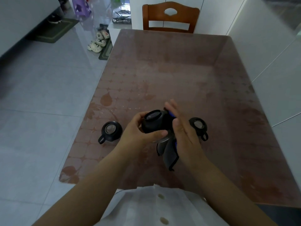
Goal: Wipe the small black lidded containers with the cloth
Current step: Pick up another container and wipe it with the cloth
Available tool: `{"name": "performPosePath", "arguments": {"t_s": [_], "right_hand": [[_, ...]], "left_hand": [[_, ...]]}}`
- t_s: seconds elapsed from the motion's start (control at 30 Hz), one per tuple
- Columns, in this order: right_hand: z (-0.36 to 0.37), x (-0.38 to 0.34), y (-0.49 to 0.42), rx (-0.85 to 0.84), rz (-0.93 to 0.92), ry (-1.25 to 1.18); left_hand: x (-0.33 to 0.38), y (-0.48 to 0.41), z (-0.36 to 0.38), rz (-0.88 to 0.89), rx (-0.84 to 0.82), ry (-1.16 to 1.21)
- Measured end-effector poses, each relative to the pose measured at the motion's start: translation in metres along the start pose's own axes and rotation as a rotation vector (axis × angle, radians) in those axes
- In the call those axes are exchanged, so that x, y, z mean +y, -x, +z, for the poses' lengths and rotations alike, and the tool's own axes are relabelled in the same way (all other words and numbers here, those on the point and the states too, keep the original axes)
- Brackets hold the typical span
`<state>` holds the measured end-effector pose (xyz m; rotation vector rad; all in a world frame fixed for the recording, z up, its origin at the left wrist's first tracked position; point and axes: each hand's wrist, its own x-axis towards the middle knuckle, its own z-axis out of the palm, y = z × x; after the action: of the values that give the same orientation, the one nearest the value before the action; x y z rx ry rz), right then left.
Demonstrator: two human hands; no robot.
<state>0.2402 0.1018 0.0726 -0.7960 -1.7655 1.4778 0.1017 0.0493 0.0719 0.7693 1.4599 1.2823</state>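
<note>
Gripping the held container (154, 123) in the left hand (138, 128), with thumb and fingers curled round it, up above the near middle of the table (179, 70). Pressing the cloth (169, 152) against its right side with the straight-fingered right hand (184, 132), tail dangling below. Sitting on the table either side: left container (111, 130), right container (197, 126).
</note>
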Motion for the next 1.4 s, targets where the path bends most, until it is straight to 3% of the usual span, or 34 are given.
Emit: {"name": "performPosePath", "arguments": {"t_s": [0.1,0.4,0.5,0.7,0.93,1.23,1.3,1.4], "right_hand": [[0.003,-0.007,-0.001,-0.102,-0.006,-0.033],[-0.004,0.000,0.001,0.047,0.193,-0.317],[0.000,0.002,0.003,0.079,0.144,-0.257],[0.000,0.006,0.003,0.086,0.029,-0.079],[0.006,0.008,0.002,0.089,-0.024,0.010],[-0.006,0.010,0.003,0.297,-0.014,0.037],[-0.013,-0.001,0.001,0.273,-0.053,0.067],[-0.008,-0.013,-0.005,0.064,-0.130,0.189]], "left_hand": [[-0.001,-0.001,-0.003,0.015,-0.071,-0.032],[-0.007,0.000,-0.002,0.054,-0.145,0.100],[-0.010,-0.003,-0.002,0.039,-0.122,0.124],[-0.004,-0.006,-0.007,0.006,-0.236,0.013],[-0.007,-0.003,0.004,-0.075,-0.080,0.069],[-0.002,-0.005,0.006,0.015,-0.045,0.083],[-0.002,-0.004,0.006,0.024,-0.053,0.085],[-0.001,-0.004,0.006,0.053,-0.081,0.054]]}}
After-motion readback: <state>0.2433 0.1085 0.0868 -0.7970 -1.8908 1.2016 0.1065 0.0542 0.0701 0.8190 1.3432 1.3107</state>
